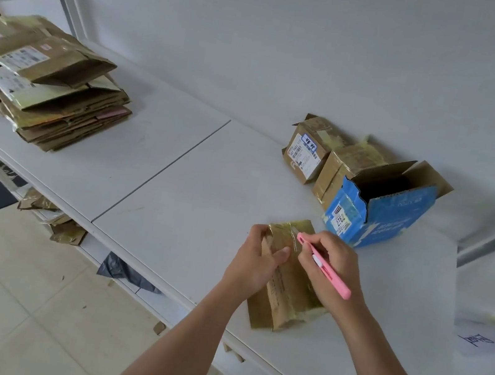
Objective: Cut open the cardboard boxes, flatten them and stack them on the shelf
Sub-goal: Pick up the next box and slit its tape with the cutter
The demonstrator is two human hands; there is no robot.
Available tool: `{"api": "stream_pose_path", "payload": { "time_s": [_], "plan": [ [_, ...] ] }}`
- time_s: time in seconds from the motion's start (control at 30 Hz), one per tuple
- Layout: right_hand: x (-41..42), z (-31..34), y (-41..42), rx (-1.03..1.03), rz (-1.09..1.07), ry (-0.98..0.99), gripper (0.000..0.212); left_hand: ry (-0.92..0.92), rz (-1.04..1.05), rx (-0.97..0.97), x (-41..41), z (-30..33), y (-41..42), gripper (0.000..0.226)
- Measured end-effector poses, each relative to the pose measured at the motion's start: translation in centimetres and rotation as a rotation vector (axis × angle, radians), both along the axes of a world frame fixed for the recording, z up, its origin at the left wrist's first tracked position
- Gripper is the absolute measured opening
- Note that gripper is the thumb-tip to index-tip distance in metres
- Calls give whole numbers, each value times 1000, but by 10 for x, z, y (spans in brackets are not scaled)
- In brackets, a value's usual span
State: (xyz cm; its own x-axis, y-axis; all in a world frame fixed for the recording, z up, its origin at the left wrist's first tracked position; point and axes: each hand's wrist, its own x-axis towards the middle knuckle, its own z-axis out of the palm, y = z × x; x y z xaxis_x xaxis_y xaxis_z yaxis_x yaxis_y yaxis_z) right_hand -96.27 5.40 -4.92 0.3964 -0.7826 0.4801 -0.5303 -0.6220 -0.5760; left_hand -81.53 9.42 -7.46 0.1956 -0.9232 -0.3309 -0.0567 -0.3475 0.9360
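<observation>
A: Here, the left hand (255,262) is gripping the taped brown box (283,286) near its top end, thumb curled across the front face, fingers wrapping behind and out of sight. The box is lying on the white shelf (175,181), close to the front edge, tilted away from the person.

B: And the right hand (332,268)?

A: It is pinching a pink cutter (323,265) like a pen, fingers curled round the barrel, the tip (299,236) touching the glossy tape at the box's upper end. Whether a blade is extended is too small to tell.

B: How is this cut best being made?

A: Probably by keeping the tip shallow, following the tape seam, and drawing it away from the left thumb, which is sitting just beside the cutting line. The holding hand should be pressing the box down so it is not sliding.

B: What remains?

A: Three boxes are waiting near the wall: a labelled box (305,154), a second brown box (345,171) and an open blue box (377,205). The flattened stack (55,93) is lying well apart at the left
</observation>
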Motion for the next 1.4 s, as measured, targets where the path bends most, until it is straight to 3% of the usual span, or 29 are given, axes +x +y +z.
{"api": "stream_pose_path", "payload": {
  "time_s": [0.37,0.8,0.9,1.0,1.13,1.23,1.33,1.4],
  "plan": [
    [-34,12,50,158,-15,17,11,-26,18,10,-3,0,-1,50],
    [-73,19,108,170,-118,-60,21,-53,-24,15,-2,9,-8,65],
    [-79,11,108,313,-112,-243,19,-181,-63,17,0,14,-3,61],
    [-75,-3,103,400,-290,-588,8,-417,-117,38,4,21,13,58],
    [-50,-11,90,536,-369,-988,13,-614,-86,128,4,33,41,50],
    [-30,-10,84,571,-363,-1042,11,-1000,-89,75,4,38,46,57],
    [-19,-11,83,591,-351,-1078,19,-1048,-257,-130,12,36,38,65],
    [-21,-14,83,614,-337,-1128,24,-1065,-446,-154,17,31,37,61]
  ]
}}
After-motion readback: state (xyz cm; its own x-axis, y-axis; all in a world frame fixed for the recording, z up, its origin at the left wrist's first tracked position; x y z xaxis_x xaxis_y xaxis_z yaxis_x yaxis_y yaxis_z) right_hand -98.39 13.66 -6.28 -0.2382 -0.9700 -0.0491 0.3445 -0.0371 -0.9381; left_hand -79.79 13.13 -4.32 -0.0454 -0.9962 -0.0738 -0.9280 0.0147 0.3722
